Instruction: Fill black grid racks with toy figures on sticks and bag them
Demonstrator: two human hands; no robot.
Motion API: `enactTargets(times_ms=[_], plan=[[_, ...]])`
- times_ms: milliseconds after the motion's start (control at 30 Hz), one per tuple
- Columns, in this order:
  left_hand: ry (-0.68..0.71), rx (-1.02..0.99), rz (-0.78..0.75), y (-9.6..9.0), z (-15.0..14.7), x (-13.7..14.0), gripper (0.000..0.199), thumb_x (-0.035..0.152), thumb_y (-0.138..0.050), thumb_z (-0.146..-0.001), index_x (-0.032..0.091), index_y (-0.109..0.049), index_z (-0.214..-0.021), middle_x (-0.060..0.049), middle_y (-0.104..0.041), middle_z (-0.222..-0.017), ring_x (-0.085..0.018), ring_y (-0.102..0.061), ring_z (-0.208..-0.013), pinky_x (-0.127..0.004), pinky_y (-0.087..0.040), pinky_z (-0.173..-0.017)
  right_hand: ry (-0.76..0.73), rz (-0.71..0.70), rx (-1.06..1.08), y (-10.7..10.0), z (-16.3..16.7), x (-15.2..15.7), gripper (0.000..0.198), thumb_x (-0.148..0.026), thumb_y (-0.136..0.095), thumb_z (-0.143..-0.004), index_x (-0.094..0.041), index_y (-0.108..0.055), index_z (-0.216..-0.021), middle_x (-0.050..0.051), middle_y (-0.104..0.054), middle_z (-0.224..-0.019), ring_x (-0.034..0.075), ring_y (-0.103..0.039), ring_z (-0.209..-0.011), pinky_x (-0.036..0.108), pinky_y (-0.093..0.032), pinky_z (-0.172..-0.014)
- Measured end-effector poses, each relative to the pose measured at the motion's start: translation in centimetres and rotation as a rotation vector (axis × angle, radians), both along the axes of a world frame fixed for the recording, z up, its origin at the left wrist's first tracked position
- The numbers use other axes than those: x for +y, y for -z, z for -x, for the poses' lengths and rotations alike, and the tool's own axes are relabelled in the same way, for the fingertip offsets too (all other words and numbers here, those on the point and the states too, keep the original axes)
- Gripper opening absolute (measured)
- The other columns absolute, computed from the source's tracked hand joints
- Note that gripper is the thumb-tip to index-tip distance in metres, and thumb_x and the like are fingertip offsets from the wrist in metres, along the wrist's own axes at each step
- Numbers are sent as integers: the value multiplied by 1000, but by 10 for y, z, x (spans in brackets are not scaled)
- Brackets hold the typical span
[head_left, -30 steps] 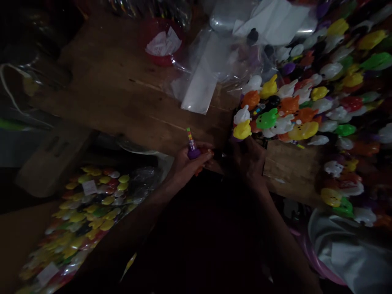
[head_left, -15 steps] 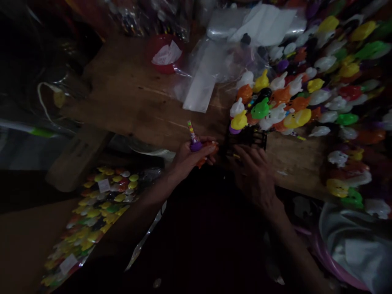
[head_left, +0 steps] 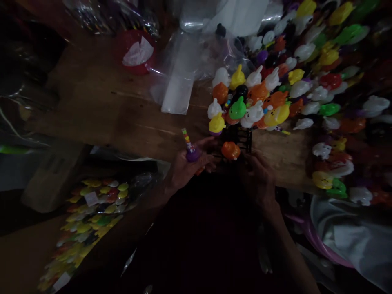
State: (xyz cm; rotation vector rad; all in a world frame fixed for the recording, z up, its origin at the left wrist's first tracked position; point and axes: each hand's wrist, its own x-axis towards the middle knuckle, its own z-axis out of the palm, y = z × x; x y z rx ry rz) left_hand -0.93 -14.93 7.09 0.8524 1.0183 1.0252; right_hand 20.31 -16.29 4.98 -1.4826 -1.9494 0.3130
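Centrally, a black rack (head_left: 241, 136) on the wooden table (head_left: 101, 114) carries small coloured toys (head_left: 245, 98); an orange toy (head_left: 230, 150) sits at its near edge. Left hand (head_left: 186, 167), fingers closed, grips a purple toy (head_left: 192, 153). Right hand (head_left: 259, 179) touches the rack beside the orange toy; grip unclear.

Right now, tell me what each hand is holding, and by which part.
The left hand grips a purple toy by its round base, its striped stick pointing up. The right hand is at an orange pumpkin toy by the black rack; its grip cannot be told.
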Motion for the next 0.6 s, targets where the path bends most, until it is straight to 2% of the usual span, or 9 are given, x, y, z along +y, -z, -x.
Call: enactTargets(times_ms=[100, 300, 467, 600], plan=[[-36, 72, 59, 5, 1, 1, 50, 40, -79, -78, 16, -67, -120, -8, -75, -108, -8, -64, -57, -21, -53, -52, 54, 41, 20, -2, -4, 6, 5, -23, -63, -88, -22, -67, -88, 3, -67, -82, 16, -61, -69, 27, -46, -60], [-43, 122, 129, 6, -1, 4, 48, 35, -79, -76, 13, -66, -116, -13, -73, -118, -10, -68, -58, -22, -56, -52, 39, 108, 175, -9, -5, 7, 17, -28, -63, -91, -20, -66, -76, 2, -66, -78, 15, -60, -70, 27, -46, -64], [-32, 146, 111, 6, 0, 7, 45, 32, -81, -74, 12, -66, -112, -15, -74, -117, -11, -70, -59, -21, -57, -50, 85, 276, 447, -8, -8, 1, 20, -34, -59, -92, -20, -73, -91, 2, -70, -83, 17, -63, -77, 30, -49, -71], [-30, 121, 114, 7, -2, 6, 41, 27, -76, -79, 12, -65, -115, -15, -73, -119, -9, -69, -57, -19, -55, -48, 125, 330, 529, -5, -5, 2, 19, -36, -64, -88, -19, -73, -88, 2, -71, -84, 18, -65, -81, 30, -51, -73]])
